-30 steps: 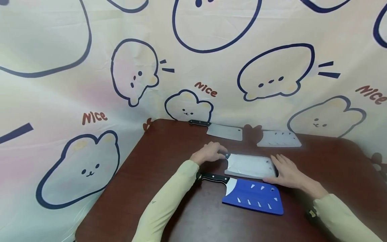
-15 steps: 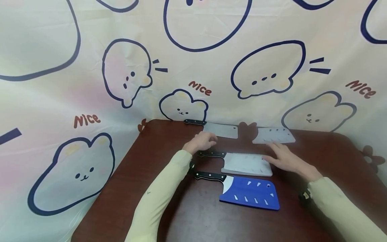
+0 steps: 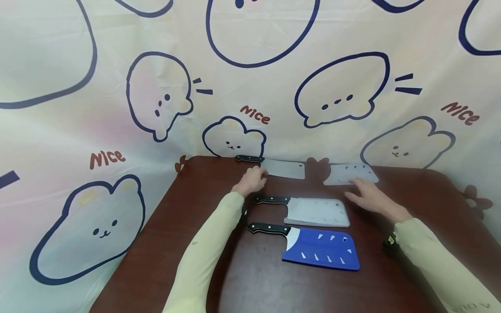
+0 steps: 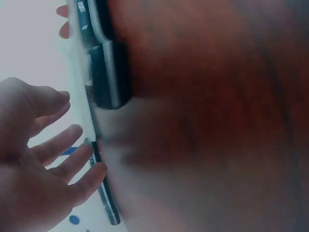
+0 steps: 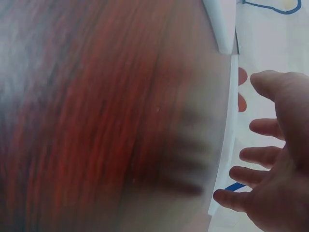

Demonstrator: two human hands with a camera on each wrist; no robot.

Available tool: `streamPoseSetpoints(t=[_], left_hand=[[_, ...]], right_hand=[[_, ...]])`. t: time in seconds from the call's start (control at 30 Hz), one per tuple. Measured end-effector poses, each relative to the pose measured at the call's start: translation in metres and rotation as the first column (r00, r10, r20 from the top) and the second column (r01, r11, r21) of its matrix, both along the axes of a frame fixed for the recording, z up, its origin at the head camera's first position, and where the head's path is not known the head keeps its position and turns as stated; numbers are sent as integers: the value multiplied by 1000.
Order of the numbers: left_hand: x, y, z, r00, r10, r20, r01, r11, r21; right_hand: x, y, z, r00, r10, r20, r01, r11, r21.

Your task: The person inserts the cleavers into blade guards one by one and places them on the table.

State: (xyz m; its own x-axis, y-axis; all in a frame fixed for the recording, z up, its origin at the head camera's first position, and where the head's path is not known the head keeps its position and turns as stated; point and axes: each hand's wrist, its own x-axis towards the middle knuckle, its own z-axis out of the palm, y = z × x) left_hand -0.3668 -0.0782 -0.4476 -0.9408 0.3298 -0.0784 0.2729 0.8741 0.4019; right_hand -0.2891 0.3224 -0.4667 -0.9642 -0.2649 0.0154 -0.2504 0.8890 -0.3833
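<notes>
My left hand (image 3: 250,180) hovers just in front of a bare cleaver (image 3: 283,169) at the table's back edge, near its black handle (image 4: 106,195). In the left wrist view its fingers (image 4: 72,162) are spread and relaxed, apparently apart from the handle. My right hand (image 3: 369,195) reaches toward a white blade cover (image 3: 340,174) at the back right. The right wrist view shows loosely bent fingers (image 5: 260,155) beside the cover's thin edge (image 5: 227,130); contact cannot be told. Between the arms lie a cleaver in a white cover (image 3: 318,212) and a cleaver in a blue cover (image 3: 322,248).
The brown wooden table (image 3: 188,226) has a rounded back corner on either side. A pale cloth (image 3: 274,95) printed with cartoon figures hangs behind and at the left, close against the table edge.
Both hands have left the white-covered cleaver, which stays lying on the table. The left has moved back toward the bare cleaver, the right back toward the loose white cover. The view has shifted slightly.
</notes>
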Motion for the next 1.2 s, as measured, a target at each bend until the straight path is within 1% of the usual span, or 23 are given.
streamPoseSetpoints(t=[0.1,0.27,0.33,0.4,0.47,0.57,0.67,0.73,0.8,0.87,0.97,1.07,1.13,1.2], left_hand=[[-4,0,-6,1000,13,-7,-13,1000,-14],[-13,0,-10,998,49,-32,-49,998,-25],[-15,0,-10,998,58,-32,-59,998,-31],[-17,0,-11,998,54,-24,-55,998,-38],[-18,-1,-12,998,62,-18,-63,998,-31],[-19,-4,-14,995,96,-39,-96,995,-7],[-19,-6,-20,990,128,-51,-128,992,10],[-19,-7,-24,990,135,-42,-134,991,16],[-19,-8,-29,991,134,-30,-133,991,17],[-20,-8,-30,990,134,-32,-134,991,13],[-24,-9,-28,991,125,-54,-126,992,-4],[-30,-10,-22,992,108,-59,-110,994,-22],[-33,-10,-18,994,102,-30,-103,994,-26],[-37,-11,-14,995,96,9,-95,994,-46]], right_hand=[[-4,3,-1,1000,-4,-8,4,1000,7],[-11,8,-3,1000,-4,-15,4,1000,18],[-14,8,-4,1000,-7,-10,7,1000,24],[-16,8,-4,1000,-6,-6,6,999,33],[-18,7,-5,1000,2,-7,-1,1000,30],[-20,8,-8,1000,13,-28,-12,999,33],[-20,13,-14,999,6,-35,-4,999,44],[-19,17,-18,1000,-13,-27,14,998,55],[-18,20,-22,999,-34,3,33,998,52],[-17,21,-23,999,-35,19,34,998,50],[-18,19,-22,999,-37,29,36,998,56],[-18,17,-16,999,-38,7,37,995,94],[-18,15,-11,999,-48,-8,49,992,117],[-19,14,-7,998,-56,-23,58,990,131]])
